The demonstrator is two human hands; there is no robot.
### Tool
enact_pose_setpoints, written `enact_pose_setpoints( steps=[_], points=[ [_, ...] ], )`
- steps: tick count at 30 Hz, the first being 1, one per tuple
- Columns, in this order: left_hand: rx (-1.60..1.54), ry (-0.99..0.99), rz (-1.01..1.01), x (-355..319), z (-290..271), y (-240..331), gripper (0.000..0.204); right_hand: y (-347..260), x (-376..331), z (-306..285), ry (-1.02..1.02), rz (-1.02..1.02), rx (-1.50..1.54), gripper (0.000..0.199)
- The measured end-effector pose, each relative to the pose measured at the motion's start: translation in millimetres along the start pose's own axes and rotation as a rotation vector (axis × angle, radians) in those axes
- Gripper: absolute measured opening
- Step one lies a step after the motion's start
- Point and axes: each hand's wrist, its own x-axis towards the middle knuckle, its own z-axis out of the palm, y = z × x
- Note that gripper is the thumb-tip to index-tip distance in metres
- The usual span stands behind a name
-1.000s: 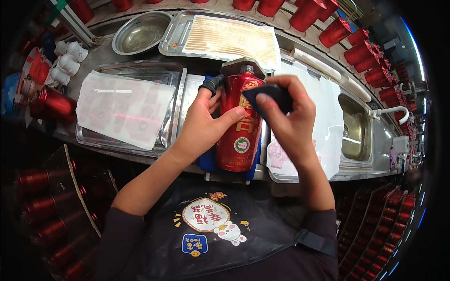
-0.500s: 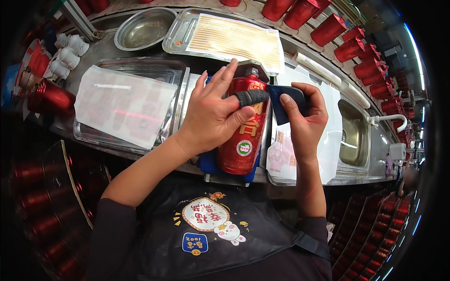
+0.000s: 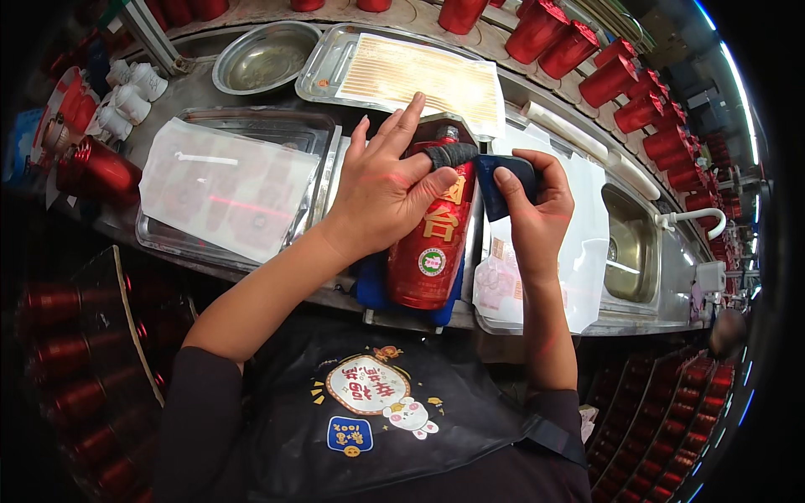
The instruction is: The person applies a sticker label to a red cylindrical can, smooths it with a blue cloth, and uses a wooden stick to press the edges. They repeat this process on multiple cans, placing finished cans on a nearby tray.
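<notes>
A red bottle (image 3: 426, 272) with gold characters and a round white-and-green mark lies on a blue support (image 3: 369, 289), its neck pointing away from me. My left hand (image 3: 369, 197) rests over its left side, fingers spread. A dark grey sleeve (image 3: 453, 155) covers the index finger, which lies across the upper body of the bottle; the thumb is against the bottle lower down. On the right, my right hand (image 3: 541, 197) pinches a flat dark blue scraper (image 3: 493, 191) between thumb and fingers, its edge close to the bottle's right side. Whether it touches cannot be made out.
A tray (image 3: 168, 235) with translucent sheets (image 3: 218, 184) stands left. Behind are a metal basin (image 3: 267, 59) and a gold-striped sheet (image 3: 419, 75) on a tray. White sheets (image 3: 579, 243) and a sink (image 3: 631, 251) lie right. Red bottles (image 3: 608, 80) line the back.
The scraper and my right hand have shifted slightly left and down, with the scraper tilted differently. My left hand stays on the bottle. The whole view has shifted a little.
</notes>
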Motion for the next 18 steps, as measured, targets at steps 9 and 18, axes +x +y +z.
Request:
enact_pose_setpoints(
  steps=[9,18],
  points=[
    [-0.108,0.058,-0.127,-20.1,-5.4,-5.2,0.049,4.1,-1.0,-1.3,-0.013,-0.013,0.02,0.025],
    [-0.025,-0.084,0.054,-12.2,-4.6,8.9,0.04,-6.7,2.6,-4.1,-0.04,-0.072,-0.016,0.026]
  ],
)
